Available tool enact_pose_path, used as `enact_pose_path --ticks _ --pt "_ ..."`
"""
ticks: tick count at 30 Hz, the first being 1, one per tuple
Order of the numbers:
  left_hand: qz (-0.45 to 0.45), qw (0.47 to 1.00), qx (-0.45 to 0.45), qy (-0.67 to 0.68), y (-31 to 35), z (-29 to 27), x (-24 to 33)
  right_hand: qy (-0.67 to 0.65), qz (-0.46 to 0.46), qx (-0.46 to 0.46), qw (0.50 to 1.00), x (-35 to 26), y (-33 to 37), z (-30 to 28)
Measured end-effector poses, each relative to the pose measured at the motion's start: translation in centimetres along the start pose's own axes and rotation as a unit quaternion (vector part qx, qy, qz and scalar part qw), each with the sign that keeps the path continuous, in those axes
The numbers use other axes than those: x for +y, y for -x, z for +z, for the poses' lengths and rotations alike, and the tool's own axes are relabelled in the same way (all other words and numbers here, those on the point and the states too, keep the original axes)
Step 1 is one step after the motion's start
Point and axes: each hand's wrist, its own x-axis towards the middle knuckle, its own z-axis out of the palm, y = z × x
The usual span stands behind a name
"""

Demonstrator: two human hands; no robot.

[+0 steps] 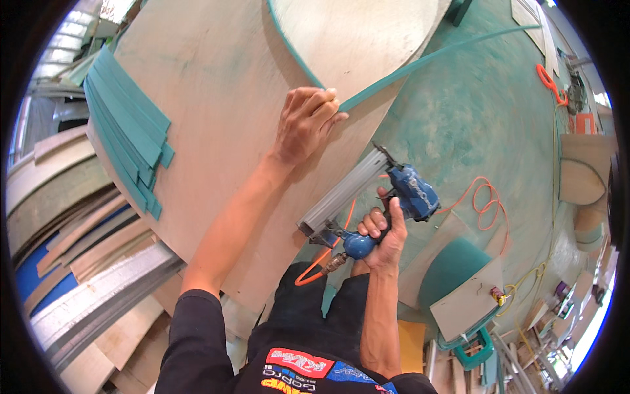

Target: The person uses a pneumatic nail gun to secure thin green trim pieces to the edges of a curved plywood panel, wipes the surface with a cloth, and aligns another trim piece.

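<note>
My left hand [305, 125] is closed at the pointed corner of a pale wooden panel [361, 36], its fingers pinching the edging there. A long, thin teal strip [453, 49] runs from that hand along the panel's right side, its far end sticking out past it. Another teal edging [293, 52] follows the curved left side. In my right hand [386, 236] is a blue and grey nail gun [417, 190], gripped by its handle. Its nose tilts up, apart from the panel, and an orange air hose [303, 281] joins the handle's lower end.
The panel lies on a large plywood work surface [197, 98]. Several flat teal strips [125, 118] are fanned at its left edge. Stacked boards [65, 217] and a metal beam [105, 295] stand left. Orange hose loops [485, 203] cross the teal-stained floor; cut panels [459, 302] and a green stool [476, 351] are lower right.
</note>
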Motion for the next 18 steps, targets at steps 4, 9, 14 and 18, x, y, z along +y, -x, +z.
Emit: enact_pose_path --ticks 4,9,14,18 --pt "-0.013 0.999 -0.027 0.022 0.1 -0.9 -0.8 0.028 -0.015 -0.005 0.999 -1.0 0.5 -0.5" --pt "-0.040 0.997 -0.039 0.047 0.6 -1.6 -1.0 0.054 -0.020 -0.010 0.998 -1.1 -0.1 -0.3" --pt "-0.048 0.995 -0.060 0.064 -0.1 -2.5 -0.8 0.047 -0.006 -0.029 0.998 -1.2 -0.1 0.4" --pt "0.024 0.995 -0.081 0.052 -1.1 -2.6 -1.9 0.011 0.012 -0.032 0.999 -0.7 0.5 1.5"
